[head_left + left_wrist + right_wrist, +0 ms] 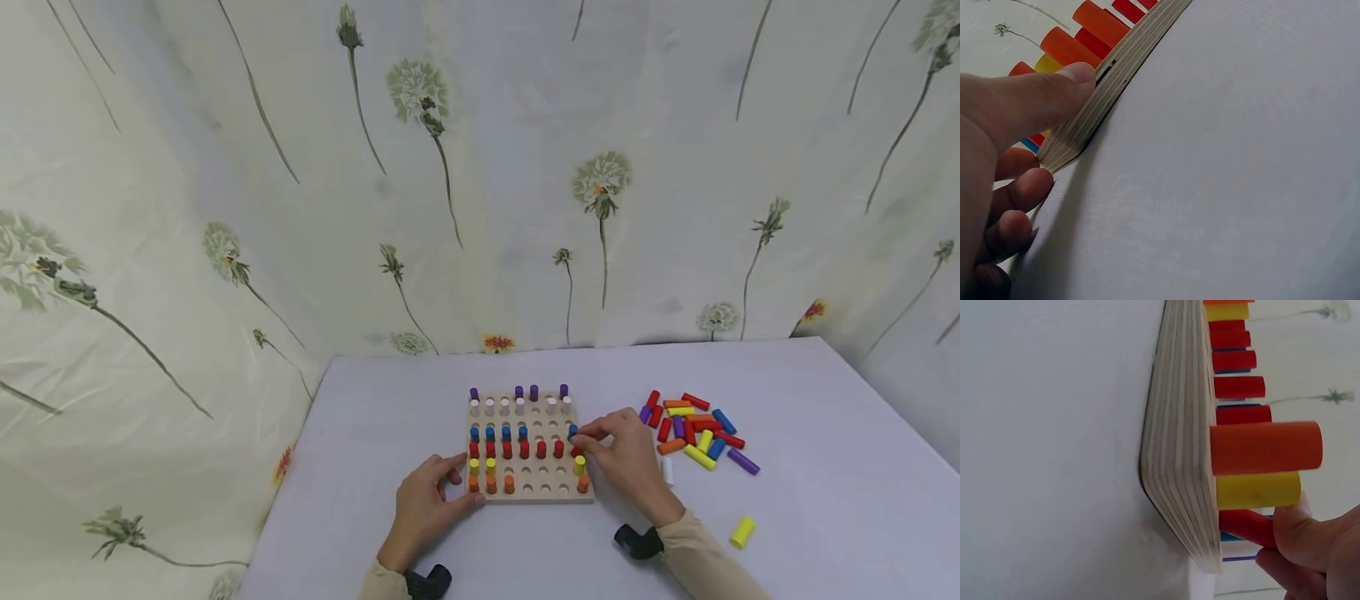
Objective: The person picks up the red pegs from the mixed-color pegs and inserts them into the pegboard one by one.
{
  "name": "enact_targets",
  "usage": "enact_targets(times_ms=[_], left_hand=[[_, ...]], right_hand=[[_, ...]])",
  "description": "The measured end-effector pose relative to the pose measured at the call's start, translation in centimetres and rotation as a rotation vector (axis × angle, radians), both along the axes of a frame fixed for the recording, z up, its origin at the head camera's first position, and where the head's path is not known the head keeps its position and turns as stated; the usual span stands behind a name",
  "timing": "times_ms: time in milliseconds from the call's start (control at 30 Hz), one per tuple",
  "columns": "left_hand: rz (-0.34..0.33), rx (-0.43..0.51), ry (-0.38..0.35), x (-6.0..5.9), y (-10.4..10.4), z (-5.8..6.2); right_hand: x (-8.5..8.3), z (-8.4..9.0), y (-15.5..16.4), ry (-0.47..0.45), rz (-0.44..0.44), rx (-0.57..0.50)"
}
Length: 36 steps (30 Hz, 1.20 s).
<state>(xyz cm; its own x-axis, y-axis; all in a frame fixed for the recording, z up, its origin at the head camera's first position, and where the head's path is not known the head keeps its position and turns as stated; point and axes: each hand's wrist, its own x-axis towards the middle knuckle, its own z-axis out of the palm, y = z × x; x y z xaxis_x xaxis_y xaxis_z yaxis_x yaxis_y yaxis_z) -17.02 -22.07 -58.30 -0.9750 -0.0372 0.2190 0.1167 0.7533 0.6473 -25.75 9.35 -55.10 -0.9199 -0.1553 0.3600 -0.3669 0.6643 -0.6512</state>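
A wooden pegboard point(531, 487) sits on the pale surface point(787, 500) in front of the person, and both hands are at it. The left hand point(423, 504) rests against the board's near left corner, at about 7 o'clock of the board; the left wrist view shows its thumb point(1035, 100) pressed on the layered plywood edge point(1104, 87) with the fingers tucked loosely beside and under it, so it braces the board without wrapping round anything.

The right hand point(626, 454) is at the board's right edge, at about 3 o'clock. Its fingertips point(588, 432) are pinched together on a blue peg point(573, 430) at the right end of the blue row, just above a red peg point(576, 451). In the right wrist view the fingertips lie against the red peg point(1247, 526), right below a yellow peg point(1257, 489) and an orange peg point(1266, 447) standing in the board; the blue one shows only as a sliver there.

The board holds rows of pegs: purple and white at the far side, then blue, red, yellow and orange toward the person, with many holes open.

At 3 o'clock of the board, well apart from it, lies a loose heap of coloured pegs point(697, 429). One yellow peg point(742, 532) lies alone at about 4 o'clock. A dandelion-print cloth point(450, 167) hangs behind.
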Motion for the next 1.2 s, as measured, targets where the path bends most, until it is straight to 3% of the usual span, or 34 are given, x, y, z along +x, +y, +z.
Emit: enact_targets(times_ms=[267,667,967,1200], left_hand=[[-0.009,-0.004,0.002,-0.2,-0.1,0.1],[-0.006,0.014,-0.024,0.1,0.0,0.2],[-0.003,0.001,-0.019,0.0,-0.1,0.3],[-0.001,0.011,-0.022,0.0,-0.2,0.3]], right_hand=[[0.4,-0.5,-0.8,0.046,0.026,-0.024],[0.6,-0.7,-0.7,-0.032,-0.003,-0.027],[0.0,-1.0,0.0,-0.137,0.039,-0.031],[-0.9,0.7,2.0,-0.197,0.061,-0.062]])
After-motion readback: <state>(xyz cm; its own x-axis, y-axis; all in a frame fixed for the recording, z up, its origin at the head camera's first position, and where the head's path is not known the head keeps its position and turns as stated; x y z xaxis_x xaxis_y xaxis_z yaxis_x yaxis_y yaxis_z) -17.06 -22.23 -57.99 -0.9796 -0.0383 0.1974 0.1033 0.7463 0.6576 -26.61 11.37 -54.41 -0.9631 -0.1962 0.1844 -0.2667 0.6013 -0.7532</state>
